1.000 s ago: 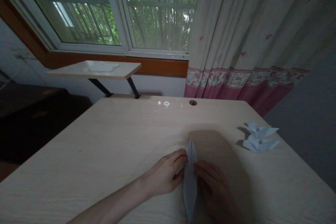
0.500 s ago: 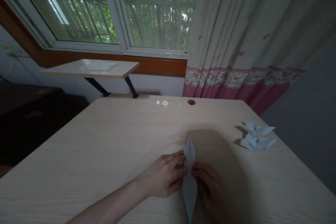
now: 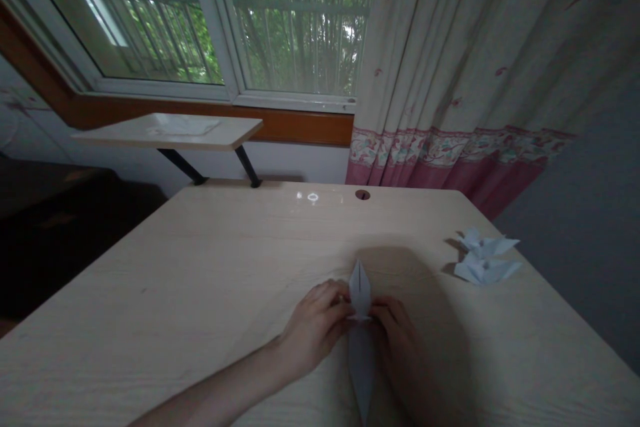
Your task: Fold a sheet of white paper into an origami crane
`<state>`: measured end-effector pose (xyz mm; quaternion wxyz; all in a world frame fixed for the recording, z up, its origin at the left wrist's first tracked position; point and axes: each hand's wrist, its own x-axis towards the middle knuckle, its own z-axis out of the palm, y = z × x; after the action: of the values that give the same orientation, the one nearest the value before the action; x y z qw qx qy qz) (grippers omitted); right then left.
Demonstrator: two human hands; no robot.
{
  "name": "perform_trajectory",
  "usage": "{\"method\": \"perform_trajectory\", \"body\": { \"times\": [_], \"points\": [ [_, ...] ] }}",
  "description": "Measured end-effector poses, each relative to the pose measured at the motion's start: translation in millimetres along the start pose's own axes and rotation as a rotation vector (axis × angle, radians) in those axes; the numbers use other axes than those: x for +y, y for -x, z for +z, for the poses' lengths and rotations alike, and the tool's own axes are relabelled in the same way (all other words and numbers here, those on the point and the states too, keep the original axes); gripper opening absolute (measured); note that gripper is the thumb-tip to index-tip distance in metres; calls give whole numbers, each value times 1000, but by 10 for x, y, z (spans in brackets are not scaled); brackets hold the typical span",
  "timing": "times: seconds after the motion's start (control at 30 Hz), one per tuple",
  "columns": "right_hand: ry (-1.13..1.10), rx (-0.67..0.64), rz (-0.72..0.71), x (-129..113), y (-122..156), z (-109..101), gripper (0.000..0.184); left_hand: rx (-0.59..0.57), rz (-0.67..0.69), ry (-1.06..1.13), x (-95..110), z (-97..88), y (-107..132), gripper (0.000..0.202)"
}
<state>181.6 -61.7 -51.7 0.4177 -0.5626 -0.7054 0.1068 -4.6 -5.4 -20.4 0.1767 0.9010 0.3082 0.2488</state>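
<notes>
A long, narrow folded piece of pale blue paper [image 3: 361, 353] lies on the light wooden table [image 3: 210, 280], pointed at both ends. My left hand [image 3: 314, 328] pinches its left edge near the upper point, fingers curled. My right hand [image 3: 403, 347] presses on the right edge at the same height, fingers bent, lying in shadow. The fingertips of both hands nearly meet across the paper.
Two finished folded paper figures [image 3: 484, 259] lie at the table's right side. A cable hole [image 3: 363, 195] sits near the far edge. Behind are a small raised shelf [image 3: 170, 132], a barred window and a flowered curtain [image 3: 460, 80].
Both hands have slid up the paper toward its far point and closed in on it. The view has shifted slightly.
</notes>
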Motion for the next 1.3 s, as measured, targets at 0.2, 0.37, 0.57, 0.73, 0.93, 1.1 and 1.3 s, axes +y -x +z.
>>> {"method": "perform_trajectory", "body": {
  "times": [0.2, 0.37, 0.57, 0.73, 0.93, 1.1, 1.3],
  "points": [
    [-28, 58, 71, -1, -35, 53, 22, -22, -99, -25, 14, 101, -23, 13],
    [-120, -2, 141, 25, -63, -3, 21, -58, -62, -4, 2, 9, -43, 20],
    [-148, -16, 143, 46, -89, -25, 23, -28, -4, -100, -6, 25, -65, 12],
    [6, 96, 93, 81, -34, 77, 19, -23, -130, -102, 24, 102, -82, 4],
    [224, 125, 83, 80, -11, 157, 22, -1, -219, -36, 41, 131, -125, 8],
    [191, 41, 43, 124, -45, 88, 14, 16, -231, 33, 9, 121, -145, 9],
    [157, -2, 27, 152, -53, 29, 16, 73, -226, 104, -17, 119, -151, 11]
  ]
}}
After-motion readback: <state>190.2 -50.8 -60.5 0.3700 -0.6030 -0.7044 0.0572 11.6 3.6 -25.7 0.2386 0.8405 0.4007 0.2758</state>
